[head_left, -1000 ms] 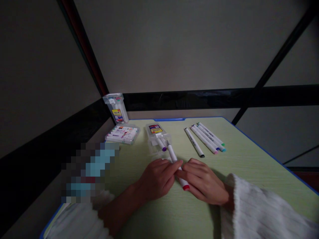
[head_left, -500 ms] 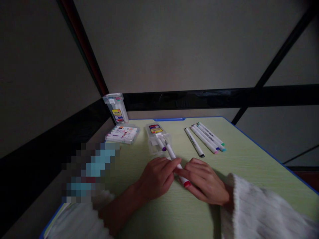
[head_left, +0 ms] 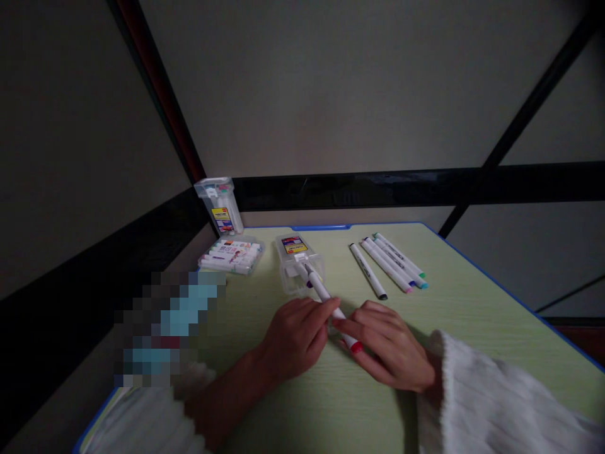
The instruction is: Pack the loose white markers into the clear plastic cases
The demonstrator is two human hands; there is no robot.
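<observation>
A white marker (head_left: pixel 319 289) with a red end slants between my hands, its grey tip pointing away from me over a clear plastic case. My left hand (head_left: pixel 299 331) is closed, thumb and finger pinching the barrel at its middle. Lower down, near the red end, my right hand (head_left: pixel 385 347) has its fingers closed round the same marker. Beyond them, the clear case (head_left: pixel 295 246) lies on the table with its lid end toward me. A purple-ended marker (head_left: pixel 309 284) shows at that end, mostly covered by the held one.
Right of the case lie a black-ended marker (head_left: pixel 368 271) and several others (head_left: pixel 394 261) with pink, blue and green ends. At the back left, a closed marker case (head_left: pixel 222 208) stands upright; a flat marker pack (head_left: pixel 232 255) lies before it. A pixelated patch covers the table's left edge.
The marker's tip has swung slightly left, and the marker now covers more of the purple-ended one. Both hands keep their hold on it, nearly in place.
</observation>
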